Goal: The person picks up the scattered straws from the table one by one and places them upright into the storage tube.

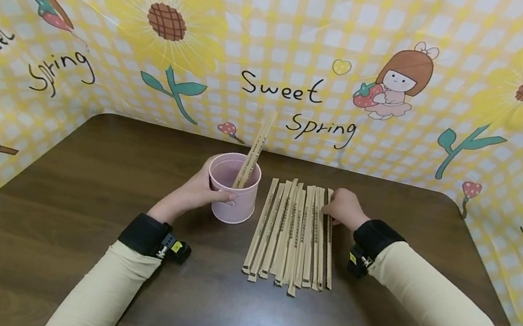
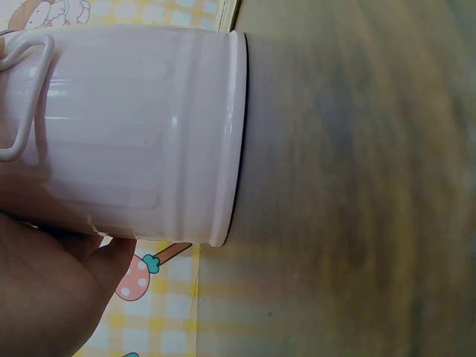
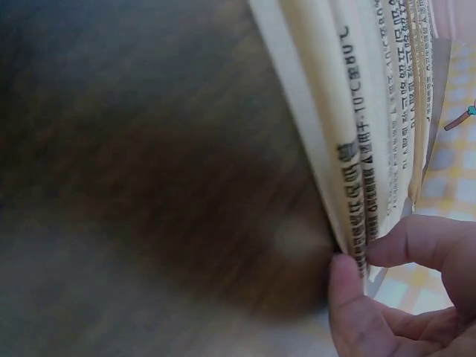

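My left hand point(image 1: 193, 193) grips the side of a pink bucket point(image 1: 240, 209), thumb across its front. The bucket stands upright on the table; the left wrist view shows its smooth wall and a wire handle point(image 2: 33, 100). A few paper-wrapped straws point(image 1: 254, 153) lean in it, tops above the rim. Right of the bucket lies a row of several more wrapped straws point(image 1: 288, 234), side by side with printed wrappers. At the row's right edge my right hand point(image 1: 347, 208) pinches the far end of the outermost wrapped straw point(image 3: 320, 111) between thumb and finger.
A dark brown wooden table point(image 1: 60, 184) carries everything. Behind it and at both sides hangs a yellow checked cloth point(image 1: 290, 38) with printed flowers and lettering. Each wrist wears a black band with a small camera point(image 1: 177, 249).
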A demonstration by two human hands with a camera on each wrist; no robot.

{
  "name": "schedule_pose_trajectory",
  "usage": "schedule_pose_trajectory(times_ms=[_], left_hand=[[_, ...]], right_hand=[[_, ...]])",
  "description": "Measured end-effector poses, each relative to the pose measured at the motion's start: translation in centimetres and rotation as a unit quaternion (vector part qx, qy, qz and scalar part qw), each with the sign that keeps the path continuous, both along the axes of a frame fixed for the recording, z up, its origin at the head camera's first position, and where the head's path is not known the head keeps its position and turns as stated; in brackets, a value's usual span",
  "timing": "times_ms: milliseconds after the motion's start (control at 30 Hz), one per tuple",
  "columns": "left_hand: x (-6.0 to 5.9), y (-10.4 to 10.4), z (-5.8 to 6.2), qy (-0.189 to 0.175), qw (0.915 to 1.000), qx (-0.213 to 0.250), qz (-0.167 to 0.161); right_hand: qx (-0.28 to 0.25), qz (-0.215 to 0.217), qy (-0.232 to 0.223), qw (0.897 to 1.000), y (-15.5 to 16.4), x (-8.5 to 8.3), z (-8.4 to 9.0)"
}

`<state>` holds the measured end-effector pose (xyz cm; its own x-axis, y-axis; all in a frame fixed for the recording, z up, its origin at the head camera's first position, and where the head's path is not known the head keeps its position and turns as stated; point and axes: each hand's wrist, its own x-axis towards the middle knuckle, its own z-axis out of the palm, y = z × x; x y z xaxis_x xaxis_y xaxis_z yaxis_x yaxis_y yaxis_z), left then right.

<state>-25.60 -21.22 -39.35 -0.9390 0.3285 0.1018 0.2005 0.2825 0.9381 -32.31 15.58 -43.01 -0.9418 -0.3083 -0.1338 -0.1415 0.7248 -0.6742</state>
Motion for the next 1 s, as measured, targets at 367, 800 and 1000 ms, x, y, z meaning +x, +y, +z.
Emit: schedule_pose_trajectory(times_ms=[367, 800, 1000], left_hand=[[0.0, -0.5, 0.6, -0.005, 0.9999, -0.013, 0.005], [-0.4, 0.2, 0.1, -0.015, 0.9999, 0.002, 0.000], [-0.5, 0.3, 0.0, -0.011, 0.9999, -0.003, 0.001]], right_hand=[[0.046, -0.023, -0.042, 0.998, -2.3, 2.3, 5.0], [-0.001, -0.069, -0.016, 0.998, -0.6, 1.2, 10.0], [-0.090, -0.085, 0.090, 0.988, -1.5, 0.5, 14.6]])
